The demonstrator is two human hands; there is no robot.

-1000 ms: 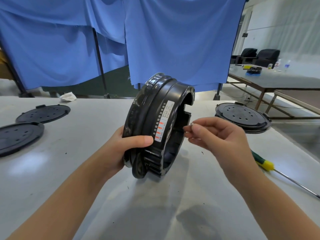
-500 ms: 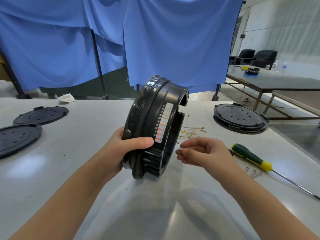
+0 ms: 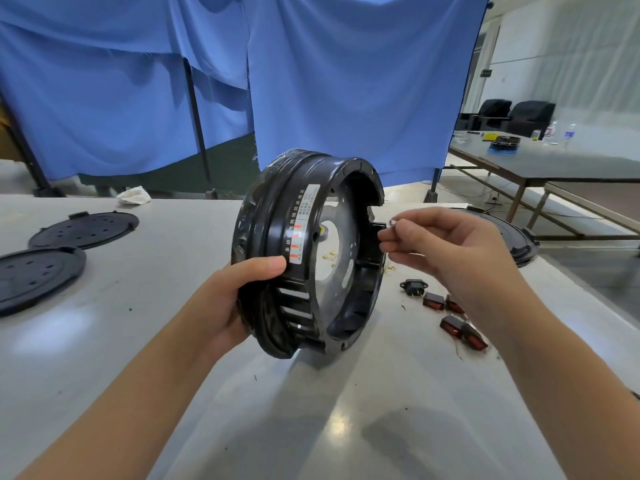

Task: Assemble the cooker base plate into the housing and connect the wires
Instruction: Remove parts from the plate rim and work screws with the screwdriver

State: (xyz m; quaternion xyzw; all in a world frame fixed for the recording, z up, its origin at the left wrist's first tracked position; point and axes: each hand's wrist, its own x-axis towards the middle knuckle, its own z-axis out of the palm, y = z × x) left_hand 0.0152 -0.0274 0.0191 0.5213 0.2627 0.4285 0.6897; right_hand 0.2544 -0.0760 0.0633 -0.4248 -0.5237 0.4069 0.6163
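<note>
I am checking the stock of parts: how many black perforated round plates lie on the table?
3: two plates at the table's left edge, one at the right, mostly hidden behind the right hand.

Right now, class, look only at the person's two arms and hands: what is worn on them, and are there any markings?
Both forearms are bare as far as the frame shows: no sleeves are visible. The left hand and right hand wear no gloves, and no rings, watch, bands or markings show. The fingernails look short and unpainted.

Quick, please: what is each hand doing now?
Left hand: grips the black cooker housing.
Right hand: pinches a small silvery part at its fingertips.
</note>
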